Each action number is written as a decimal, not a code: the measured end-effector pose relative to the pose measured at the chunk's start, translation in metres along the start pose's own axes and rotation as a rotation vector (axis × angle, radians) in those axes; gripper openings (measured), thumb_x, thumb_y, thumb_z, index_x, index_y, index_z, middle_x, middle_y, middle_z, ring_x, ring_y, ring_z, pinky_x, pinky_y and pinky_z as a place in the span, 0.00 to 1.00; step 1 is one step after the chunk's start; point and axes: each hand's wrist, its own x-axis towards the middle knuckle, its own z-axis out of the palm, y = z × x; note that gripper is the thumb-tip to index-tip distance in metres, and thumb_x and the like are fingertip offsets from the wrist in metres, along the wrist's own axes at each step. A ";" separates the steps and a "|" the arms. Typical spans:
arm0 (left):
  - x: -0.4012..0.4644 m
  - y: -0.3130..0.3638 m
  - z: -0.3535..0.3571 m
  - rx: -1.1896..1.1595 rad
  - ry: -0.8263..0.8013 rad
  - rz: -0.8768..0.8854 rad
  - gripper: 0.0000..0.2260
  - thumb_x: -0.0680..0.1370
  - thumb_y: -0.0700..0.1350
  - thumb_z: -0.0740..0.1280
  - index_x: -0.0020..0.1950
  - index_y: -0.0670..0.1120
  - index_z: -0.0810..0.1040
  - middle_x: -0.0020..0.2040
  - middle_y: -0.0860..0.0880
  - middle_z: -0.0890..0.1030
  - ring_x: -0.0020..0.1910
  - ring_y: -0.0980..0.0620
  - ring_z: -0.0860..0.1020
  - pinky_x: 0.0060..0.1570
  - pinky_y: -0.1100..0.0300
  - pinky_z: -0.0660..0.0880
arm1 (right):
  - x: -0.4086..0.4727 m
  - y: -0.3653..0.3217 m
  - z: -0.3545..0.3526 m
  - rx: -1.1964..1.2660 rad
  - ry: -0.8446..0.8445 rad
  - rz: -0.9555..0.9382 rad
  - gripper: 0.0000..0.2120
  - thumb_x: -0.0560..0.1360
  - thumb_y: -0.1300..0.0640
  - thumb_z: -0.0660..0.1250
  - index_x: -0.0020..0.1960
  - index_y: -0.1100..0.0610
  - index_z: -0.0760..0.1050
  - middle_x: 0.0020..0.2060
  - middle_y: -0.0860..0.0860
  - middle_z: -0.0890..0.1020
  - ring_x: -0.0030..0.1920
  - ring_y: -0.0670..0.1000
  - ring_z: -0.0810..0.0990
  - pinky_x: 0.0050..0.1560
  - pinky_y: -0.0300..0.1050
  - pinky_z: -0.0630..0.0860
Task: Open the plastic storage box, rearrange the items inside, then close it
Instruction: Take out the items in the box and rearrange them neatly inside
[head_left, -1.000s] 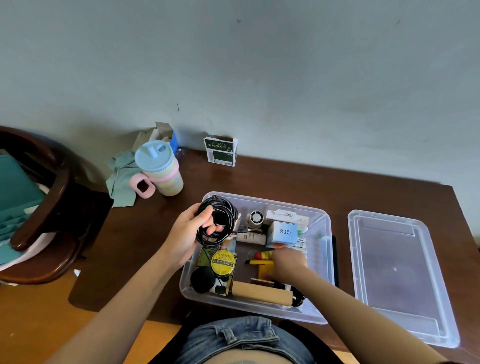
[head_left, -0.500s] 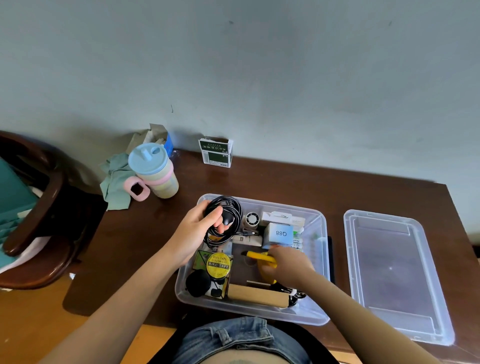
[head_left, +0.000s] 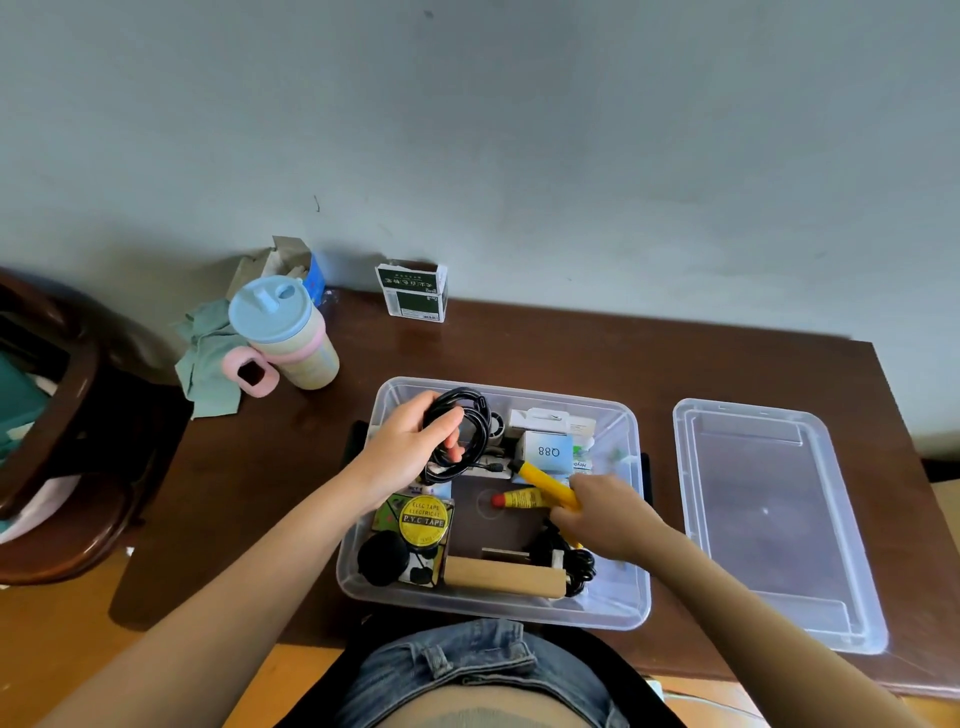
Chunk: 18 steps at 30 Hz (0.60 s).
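Midway through the rearranging, your right hand (head_left: 602, 519) has lifted a yellow tool (head_left: 545, 480) clear of the box (head_left: 618, 603) at frame centre, while your left hand (head_left: 410, 447) still grips the black cable (head_left: 467, 431); the lid (head_left: 769, 519) lies at right.

I sit facing a plain pale grey-green wall (head_left: 519, 130) with a few small dark marks on it, evenly lit by soft light. Pushed against it is a dark brown wooden table (head_left: 597, 358), its glossy top catching a faint sheen. Off to my left stands a dark wooden chair (head_left: 67, 415) with a curved armrest and something teal on its seat. Below the table edge I see an orange-brown wooden floor (head_left: 62, 634).
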 end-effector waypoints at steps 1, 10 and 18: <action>0.000 0.001 0.000 0.011 -0.005 0.001 0.10 0.82 0.42 0.58 0.41 0.44 0.69 0.36 0.45 0.74 0.35 0.54 0.77 0.44 0.63 0.74 | 0.002 -0.002 0.001 0.008 -0.002 0.023 0.10 0.74 0.48 0.60 0.42 0.54 0.68 0.38 0.52 0.75 0.39 0.53 0.76 0.39 0.45 0.72; 0.004 0.003 0.001 -0.010 0.005 -0.043 0.08 0.82 0.43 0.59 0.44 0.42 0.69 0.34 0.49 0.72 0.34 0.53 0.76 0.42 0.61 0.74 | 0.004 -0.014 0.006 -0.451 -0.215 0.024 0.04 0.77 0.60 0.60 0.53 0.57 0.68 0.55 0.55 0.79 0.54 0.56 0.79 0.45 0.44 0.71; 0.003 0.006 0.002 -0.013 0.019 -0.034 0.08 0.82 0.42 0.58 0.44 0.41 0.68 0.33 0.49 0.72 0.33 0.53 0.75 0.39 0.66 0.74 | -0.007 -0.033 -0.005 -0.770 -0.276 -0.103 0.02 0.77 0.61 0.62 0.48 0.57 0.72 0.40 0.51 0.73 0.41 0.52 0.74 0.42 0.40 0.68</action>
